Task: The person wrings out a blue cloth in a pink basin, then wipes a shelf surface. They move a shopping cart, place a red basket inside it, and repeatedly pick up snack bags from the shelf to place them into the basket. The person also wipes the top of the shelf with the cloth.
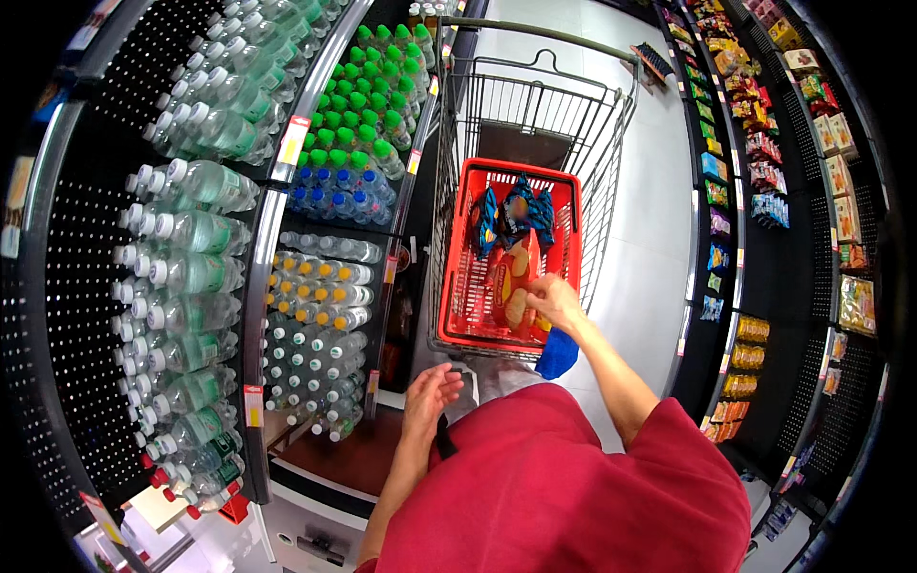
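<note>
A red plastic shopping basket (449, 286) sits inside a wire shopping cart (598, 186) in front of me. My right hand (553, 299) reaches over the basket's near right part, its fingers pinched at the edge of a red-orange snack packet (510, 276). Dark blue snack packets (517, 208) lie towards the basket's far end. Beneath my right wrist hangs a bright blue cloth (559, 356); what holds it is hidden. My left hand (430, 394) is held in the air before my body, left of the cart's near end, fingers apart and holding nothing.
Shelves of clear plastic bottles (200, 272) rise close on the left, with green-capped bottles (358, 107) beside the cart. Snack shelves (745, 165) line the right side. A brush (652, 61) shows near the far right corner of the cart, over the pale tiled floor (637, 279).
</note>
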{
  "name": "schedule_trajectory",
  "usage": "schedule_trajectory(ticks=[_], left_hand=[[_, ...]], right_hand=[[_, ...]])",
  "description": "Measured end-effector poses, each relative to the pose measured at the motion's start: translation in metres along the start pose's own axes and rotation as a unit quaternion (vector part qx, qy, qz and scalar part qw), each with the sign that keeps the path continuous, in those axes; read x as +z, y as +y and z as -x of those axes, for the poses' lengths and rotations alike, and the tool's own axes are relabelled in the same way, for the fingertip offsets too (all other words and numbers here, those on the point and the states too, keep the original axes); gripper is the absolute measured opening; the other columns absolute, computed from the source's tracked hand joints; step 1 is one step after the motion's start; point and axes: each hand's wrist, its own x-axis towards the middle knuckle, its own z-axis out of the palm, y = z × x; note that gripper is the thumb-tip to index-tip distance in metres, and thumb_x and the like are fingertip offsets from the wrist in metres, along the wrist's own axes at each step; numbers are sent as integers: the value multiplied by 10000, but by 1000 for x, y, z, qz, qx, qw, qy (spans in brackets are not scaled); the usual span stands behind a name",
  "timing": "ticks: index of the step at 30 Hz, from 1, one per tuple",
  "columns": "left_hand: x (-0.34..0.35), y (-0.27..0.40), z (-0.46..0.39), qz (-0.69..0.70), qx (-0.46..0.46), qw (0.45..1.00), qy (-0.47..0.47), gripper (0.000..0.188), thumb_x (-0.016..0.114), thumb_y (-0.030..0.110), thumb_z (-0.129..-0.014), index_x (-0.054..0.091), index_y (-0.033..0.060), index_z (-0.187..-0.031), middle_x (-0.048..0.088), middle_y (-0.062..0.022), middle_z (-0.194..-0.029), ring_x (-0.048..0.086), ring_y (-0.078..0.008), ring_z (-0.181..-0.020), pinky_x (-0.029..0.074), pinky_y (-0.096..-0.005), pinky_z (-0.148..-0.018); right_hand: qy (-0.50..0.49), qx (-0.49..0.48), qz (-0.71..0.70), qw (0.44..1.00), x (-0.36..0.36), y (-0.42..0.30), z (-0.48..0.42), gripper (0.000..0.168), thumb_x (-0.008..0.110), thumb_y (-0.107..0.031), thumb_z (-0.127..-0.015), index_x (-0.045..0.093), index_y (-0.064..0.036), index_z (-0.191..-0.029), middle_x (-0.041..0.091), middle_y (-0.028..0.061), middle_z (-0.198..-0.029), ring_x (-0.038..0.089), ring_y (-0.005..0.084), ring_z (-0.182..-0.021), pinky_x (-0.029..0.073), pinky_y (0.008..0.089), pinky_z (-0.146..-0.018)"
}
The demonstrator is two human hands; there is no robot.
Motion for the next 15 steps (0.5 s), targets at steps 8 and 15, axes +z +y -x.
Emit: schedule_trajectory(ticks=[8, 15], left_hand=[[-10, 36, 9, -97, 118, 987, -52, 314, 591, 266, -996, 599, 29, -1202, 704, -91, -1027, 685, -151, -895, 516, -246, -721], [-32, 80, 36, -221, 357, 902, -102, 533, 713, 209, -917, 473, 5, -1348, 667, -98, -1055, 665, -134, -890, 506, -253, -734]], right_hand=[[73, -182, 177, 964, -110, -114, 52, 107, 654, -95, -791, 654, -13, -860, 577, 134, -976, 589, 311, -980, 516, 416, -814], [124, -310, 252, 908, -182, -222, 92, 116, 609, -49, -849, 609, -29, -964, 603, 103, -1142, 583, 322, -1071, 505, 398, -891]])
